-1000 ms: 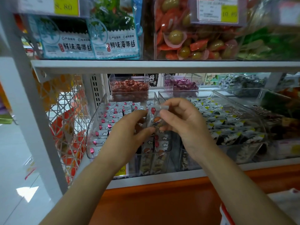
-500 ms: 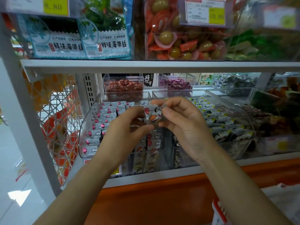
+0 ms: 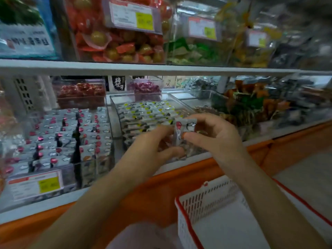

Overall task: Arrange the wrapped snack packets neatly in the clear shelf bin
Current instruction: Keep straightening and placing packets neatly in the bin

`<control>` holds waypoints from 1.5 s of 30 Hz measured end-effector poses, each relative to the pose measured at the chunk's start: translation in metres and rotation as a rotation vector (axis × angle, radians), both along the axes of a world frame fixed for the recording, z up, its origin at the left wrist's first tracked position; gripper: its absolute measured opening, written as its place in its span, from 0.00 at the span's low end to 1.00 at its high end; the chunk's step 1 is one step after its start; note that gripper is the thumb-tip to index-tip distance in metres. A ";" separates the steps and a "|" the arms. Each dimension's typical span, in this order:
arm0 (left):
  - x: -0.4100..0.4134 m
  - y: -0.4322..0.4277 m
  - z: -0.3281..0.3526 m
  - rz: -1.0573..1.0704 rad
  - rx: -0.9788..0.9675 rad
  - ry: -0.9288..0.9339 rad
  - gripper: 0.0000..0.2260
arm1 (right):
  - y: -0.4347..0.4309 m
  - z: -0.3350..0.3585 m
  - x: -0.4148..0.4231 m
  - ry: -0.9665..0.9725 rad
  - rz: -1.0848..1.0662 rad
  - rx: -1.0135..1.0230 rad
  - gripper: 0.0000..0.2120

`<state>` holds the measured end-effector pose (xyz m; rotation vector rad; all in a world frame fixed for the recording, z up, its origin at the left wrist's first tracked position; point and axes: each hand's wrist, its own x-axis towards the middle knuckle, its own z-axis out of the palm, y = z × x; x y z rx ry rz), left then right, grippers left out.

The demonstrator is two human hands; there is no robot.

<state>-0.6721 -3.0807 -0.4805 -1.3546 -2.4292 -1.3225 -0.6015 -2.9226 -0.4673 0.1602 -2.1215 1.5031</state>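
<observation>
Both hands hold a small clutch of silver wrapped snack packets (image 3: 185,127) printed with a red mark, raised in front of the middle shelf. The left hand (image 3: 154,146) has its fingers curled under and against the near side of the clutch. The right hand (image 3: 217,137) pinches it between thumb and forefinger from the right, its other fingers arched loosely above. The matching red-marked stock lies in rows in the clear plastic shelf bin (image 3: 93,163) to the left, so the packets are well right of where they probably belong, held over a second clear bin (image 3: 115,105) of yellow-marked packets. To do this step well, I would square the packets' edges between the two hands, face the red marks one way, carry them left and lay them into a gap in the rows rather than dropping them on top. A white slotted basket with a red rim (image 3: 206,200) sits near, low on the right. A black sign (image 3: 118,83) at the far side bears white Chinese characters, too blurred to read with confidence. The yellow-blocked price label (image 3: 36,184) on the left bin cannot be read.
</observation>
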 end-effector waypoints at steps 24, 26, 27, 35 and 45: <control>-0.007 0.120 -0.106 -0.082 -0.472 -0.265 0.17 | 0.126 -0.396 0.022 -0.932 -0.754 -0.556 0.09; -0.008 0.115 -0.109 -0.078 -0.486 -0.291 0.16 | 0.126 -0.408 0.018 -0.992 -0.757 -0.542 0.10; -0.009 0.113 -0.110 -0.075 -0.488 -0.307 0.16 | 0.126 -0.412 0.017 -1.022 -0.744 -0.537 0.12; -0.007 0.103 -0.104 -0.095 -0.432 -0.376 0.14 | 0.137 -0.382 0.029 -1.123 -0.685 -0.459 0.13; -0.005 0.033 -0.024 -0.034 -0.149 -0.290 0.06 | 0.040 -0.112 -0.030 -0.300 -0.179 -0.243 0.05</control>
